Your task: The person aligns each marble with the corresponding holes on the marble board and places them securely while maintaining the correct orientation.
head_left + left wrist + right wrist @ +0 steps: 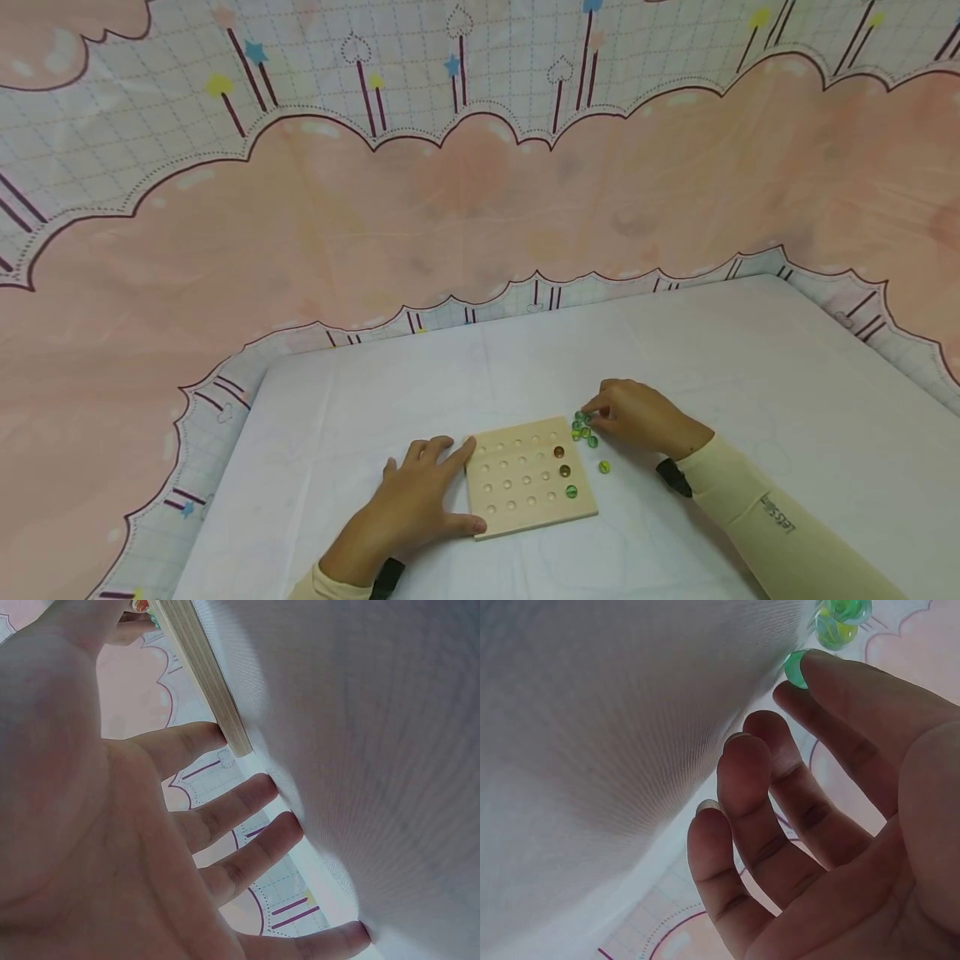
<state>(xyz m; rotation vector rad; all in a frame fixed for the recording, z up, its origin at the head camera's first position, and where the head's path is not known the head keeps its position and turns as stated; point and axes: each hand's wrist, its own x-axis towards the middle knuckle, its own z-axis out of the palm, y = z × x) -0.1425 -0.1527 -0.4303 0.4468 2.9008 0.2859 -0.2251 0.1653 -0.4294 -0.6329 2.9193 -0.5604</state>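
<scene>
A pale wooden board (517,473) with rows of round dimples lies flat. In its right-hand column sit two brown marbles (565,471) and one green marble (572,492). With fingers spread, my left hand (412,504) rests at the board's left side; thumb and index finger touch its edge, and the other fingertips press on the white cloth. Beyond the board's right edge, my right hand (637,412) pinches a green marble (796,670) between thumb and index finger, beside a cluster of green and yellow-green marbles (586,432). Its other fingers are bent.
One yellow-green marble (604,467) lies alone to the right of the board. White cloth (375,400) covers the tabletop. Behind it hangs a pink curtain (465,217) patterned with clouds and stars.
</scene>
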